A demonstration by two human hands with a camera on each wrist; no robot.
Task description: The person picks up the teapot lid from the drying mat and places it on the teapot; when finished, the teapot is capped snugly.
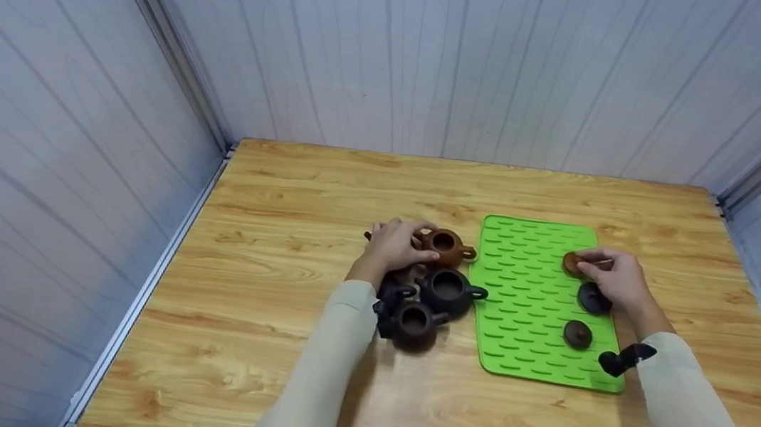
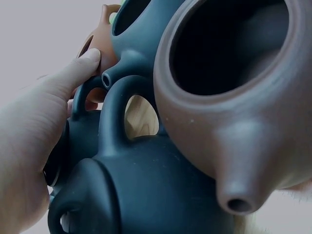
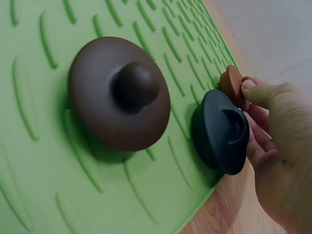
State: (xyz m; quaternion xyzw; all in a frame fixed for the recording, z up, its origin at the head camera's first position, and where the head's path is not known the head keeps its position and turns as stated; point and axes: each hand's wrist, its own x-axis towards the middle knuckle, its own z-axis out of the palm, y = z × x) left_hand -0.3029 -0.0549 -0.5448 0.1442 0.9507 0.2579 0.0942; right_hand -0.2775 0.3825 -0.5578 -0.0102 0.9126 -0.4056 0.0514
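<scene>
My left hand [image 1: 394, 242] grips a small reddish-brown teapot [image 1: 448, 258], its opening bare and facing up. In the left wrist view the thumb [image 2: 88, 59] presses that teapot's side, while other fingers are partly hidden. Over the green mat [image 1: 509, 343], my right hand [image 1: 622, 278] pinches a reddish-brown lid [image 1: 571, 264] between thumb and fingers. A black lid [image 3: 219, 134] lies on the mat close beside this hand. Nearer the front sits a dark brown lid [image 3: 119, 92] with a round knob.
Close to my left forearm stand a lidless black teapot [image 1: 448, 294], a lidless dark brown teapot [image 1: 413, 326] and another black teapot [image 2: 165, 185] with its lid on. They crowd the mat's left edge. Pale panel walls [image 1: 398, 58] bound the wooden table [image 1: 230, 340].
</scene>
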